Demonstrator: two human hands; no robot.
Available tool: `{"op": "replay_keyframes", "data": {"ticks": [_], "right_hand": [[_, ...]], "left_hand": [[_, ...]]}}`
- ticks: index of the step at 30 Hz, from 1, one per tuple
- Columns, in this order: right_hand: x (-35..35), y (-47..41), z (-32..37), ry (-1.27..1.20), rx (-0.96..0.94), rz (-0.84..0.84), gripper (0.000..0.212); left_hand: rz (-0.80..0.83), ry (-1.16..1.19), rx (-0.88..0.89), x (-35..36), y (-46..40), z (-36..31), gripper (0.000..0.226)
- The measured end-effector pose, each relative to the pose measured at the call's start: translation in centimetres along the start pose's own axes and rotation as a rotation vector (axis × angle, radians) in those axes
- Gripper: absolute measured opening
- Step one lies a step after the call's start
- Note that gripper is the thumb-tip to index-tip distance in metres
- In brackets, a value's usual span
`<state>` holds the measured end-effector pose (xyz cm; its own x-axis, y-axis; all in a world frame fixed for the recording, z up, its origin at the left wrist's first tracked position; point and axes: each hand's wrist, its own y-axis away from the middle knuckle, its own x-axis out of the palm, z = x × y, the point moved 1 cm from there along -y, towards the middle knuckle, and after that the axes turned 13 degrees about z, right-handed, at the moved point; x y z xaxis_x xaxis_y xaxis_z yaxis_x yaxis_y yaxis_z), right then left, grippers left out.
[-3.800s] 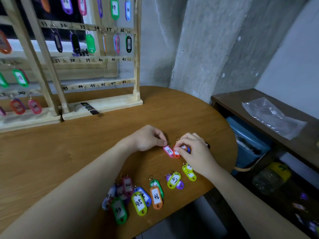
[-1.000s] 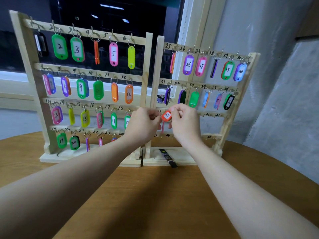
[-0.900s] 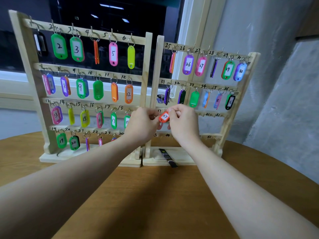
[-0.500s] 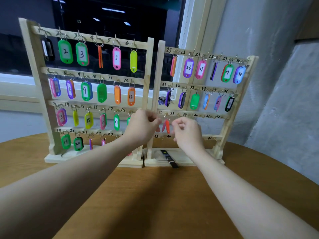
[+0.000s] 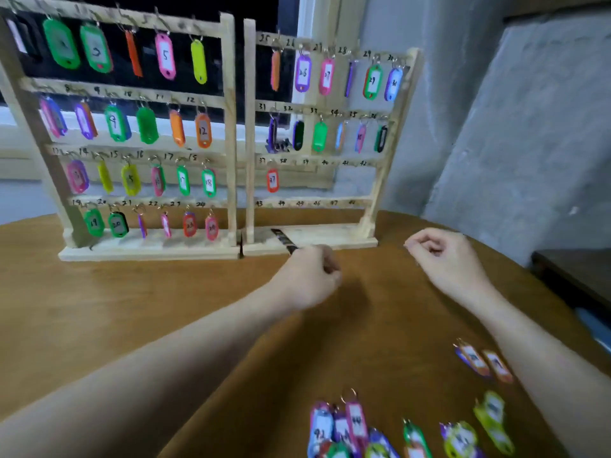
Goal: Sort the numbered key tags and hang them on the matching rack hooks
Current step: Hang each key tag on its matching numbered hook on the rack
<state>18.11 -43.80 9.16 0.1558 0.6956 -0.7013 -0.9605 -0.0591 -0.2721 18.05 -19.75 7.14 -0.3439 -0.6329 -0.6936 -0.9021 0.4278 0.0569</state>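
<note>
Two wooden key racks stand side by side at the back of the table, the left rack [image 5: 231, 127] nearly full and the right rack [image 5: 383, 180] filled on its top two rows. A red tag marked 37 [image 5: 272, 180] hangs alone on the third row of the right rack. My left hand [image 5: 309, 279] hovers over the table in front of the racks, fingers loosely curled, holding nothing. My right hand [image 5: 446, 259] is to its right, also loosely curled with nothing in it. Several loose tags [image 5: 357, 424] lie near the front edge, with two more [image 5: 482, 361] beside my right forearm.
The round wooden table [image 5: 132, 309] ends close on the right, where a dark shelf [image 5: 575, 279] stands against the grey concrete wall. A small black strip [image 5: 284, 239] lies on the right rack's base. A dark window is behind the racks.
The red tag 37 now hangs on its hook. Both hands have let go, dropped from the rack and pulled back over the table. The view tilted down, showing the loose tags.
</note>
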Motion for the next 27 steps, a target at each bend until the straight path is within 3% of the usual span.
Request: {"op": "replay_keyframes", "data": {"ticks": [5,9,12,16,22,27], "right_hand": [[-2.5,8.4,-5.9,-0.04,0.179,-0.232,0.015],[-3.1,13.2,-9.1,-0.06,0.309,-0.278,0.012],[-2.7,13.5,-9.7,-0.045,0.29,-0.223,0.011],[-1.9,13.1,-10.1,0.21,0.233,-0.063,0.007],[-1.6,12.9,-10.6,0.289,0.214,-0.052,0.014],[-1.6,12.9,-10.7,0.265,0.23,-0.034,0.008]], "left_hand": [[0.164,-0.001,0.006,6.2,-1.4,-3.0,0.025],[0.301,-0.067,0.053,10.3,-2.8,-5.1,0.008],[0.282,-0.083,0.071,12.2,-4.2,-6.3,0.005],[0.345,-0.04,0.095,13.6,-5.4,-7.4,0.008],[0.302,-0.032,0.119,14.7,-5.3,-7.0,0.023],[0.268,-0.051,0.173,14.9,-5.2,-6.8,0.017]]}}
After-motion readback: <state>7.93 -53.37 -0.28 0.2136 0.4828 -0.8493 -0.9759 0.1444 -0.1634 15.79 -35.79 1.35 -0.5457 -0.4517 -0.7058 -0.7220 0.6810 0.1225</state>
